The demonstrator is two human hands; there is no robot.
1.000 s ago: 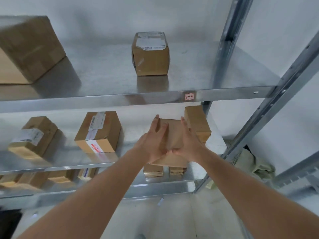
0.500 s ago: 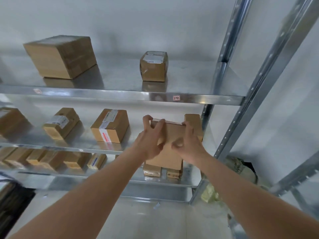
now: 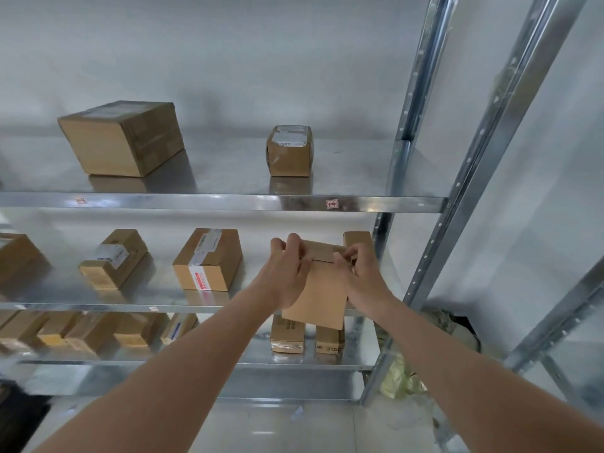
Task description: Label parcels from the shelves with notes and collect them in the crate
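Note:
A plain brown cardboard parcel (image 3: 322,291) hangs in the air in front of the middle shelf (image 3: 130,305), tilted with its top edge away from me. My left hand (image 3: 287,273) grips its upper left corner, fingers curled over the top edge. My right hand (image 3: 361,273) grips its upper right side, thumb and fingers pinching the top. Another brown parcel (image 3: 358,238) stands on the shelf just behind the held one. No note and no crate are in view.
Metal shelving (image 3: 228,202) carries a large box (image 3: 122,137) and a small taped box (image 3: 289,150) on top, two labelled boxes (image 3: 209,259) on the middle level, several small parcels (image 3: 287,335) below. Upright posts (image 3: 421,76) stand at right. Bags (image 3: 402,377) lie on the floor.
The parcel has come off the middle shelf toward me, and both hands have shifted up to grip its top edge. The view has tilted upward and pulled back.

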